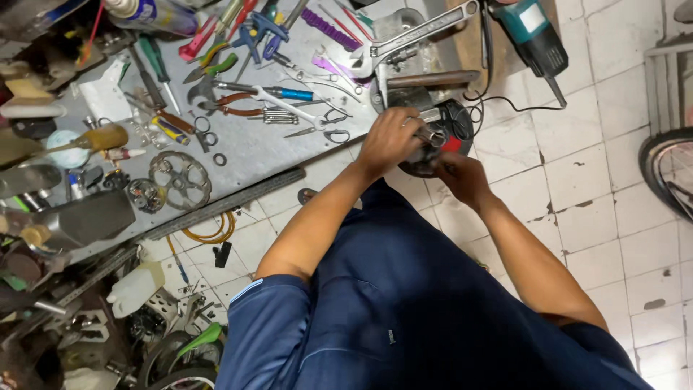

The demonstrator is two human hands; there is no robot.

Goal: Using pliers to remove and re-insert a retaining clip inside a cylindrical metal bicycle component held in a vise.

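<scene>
Grey steel of the desk (pixel 253 148) is mostly buried under my tools, and much of what I work on is hidden. The dark round part (pixel 433 152) at the desk's near corner sits under both my hands, so I can see only its black rim, a red patch and a short silvery tube (pixel 432 134) sticking out of it. I cannot make out what kind of part it is. My left hand (pixel 390 137) lies over its top with the fingers curled around the silvery tube, clenched on it. My right hand (pixel 462 177) grips the part's lower right edge; its fingertips are tucked beneath, out of view.

The teal power tool (pixel 530 36) is cut off by the top edge, its black cord looping down beside the part. A large adjustable wrench (pixel 419 32) lies just above my hands. At the left edge the clutter is blurred and dim; a spray can (pixel 155 13) at the top is partly cropped.

A white plastic jug (pixel 136 289) stands on the floor below the desk; what it holds I cannot tell. A toothed metal disc (pixel 180 179) lies flat on the desk, well apart from my hands, near pliers and scissors (pixel 317 130). A tyre (pixel 668 170) is cut off at the right edge over the white tiled floor (pixel 599 209).
</scene>
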